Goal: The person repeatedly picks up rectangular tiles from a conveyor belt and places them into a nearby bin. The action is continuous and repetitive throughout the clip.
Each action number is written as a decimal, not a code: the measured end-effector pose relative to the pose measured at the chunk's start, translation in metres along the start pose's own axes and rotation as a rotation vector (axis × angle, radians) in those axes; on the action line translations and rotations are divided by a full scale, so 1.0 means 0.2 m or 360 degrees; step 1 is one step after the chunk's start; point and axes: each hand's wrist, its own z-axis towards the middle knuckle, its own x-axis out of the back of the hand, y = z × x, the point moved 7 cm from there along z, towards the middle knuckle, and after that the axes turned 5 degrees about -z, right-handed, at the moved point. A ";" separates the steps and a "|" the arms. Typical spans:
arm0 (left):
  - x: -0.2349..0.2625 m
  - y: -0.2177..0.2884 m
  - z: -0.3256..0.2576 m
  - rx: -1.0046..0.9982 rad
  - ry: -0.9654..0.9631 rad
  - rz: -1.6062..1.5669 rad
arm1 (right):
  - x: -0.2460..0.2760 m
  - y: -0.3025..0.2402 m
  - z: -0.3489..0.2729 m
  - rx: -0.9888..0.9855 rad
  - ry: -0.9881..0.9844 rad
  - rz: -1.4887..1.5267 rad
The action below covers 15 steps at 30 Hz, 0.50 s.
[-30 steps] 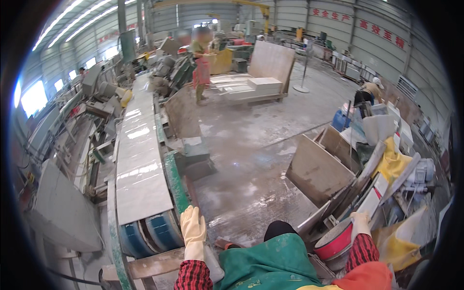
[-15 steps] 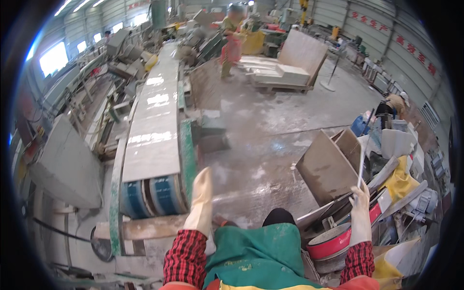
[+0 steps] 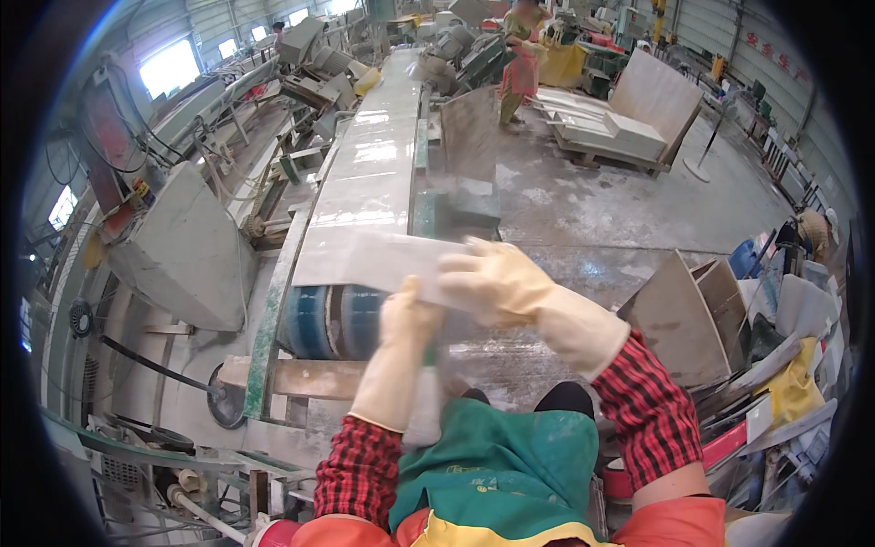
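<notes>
A thin pale stone slab spans the near end of the wet conveyor belt, close above its surface or touching it; I cannot tell which. My right hand, in a cream rubber glove, grips the slab's right end. Below the slab's near edge is my left hand, gloved alike, with its fingers closed at that edge and somewhat smeared by motion. Under both, the blue-banded roller shows at the belt's end.
To the right lean brown boards beside a yellow cloth and stacked scraps. A large grey slab stands left of the conveyor. Farther off, a person stands near a pallet of pale slabs.
My right hand has swung from the scraps at the right to the conveyor, bringing the thin slab along. My left hand has closed at the slab's edge. The view has shifted left.
</notes>
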 end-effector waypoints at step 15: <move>1.20 -0.04 -0.06 -0.0026 0.1313 -0.1004 | -0.43 0.50 -1.16 -0.0993 0.0265 0.0384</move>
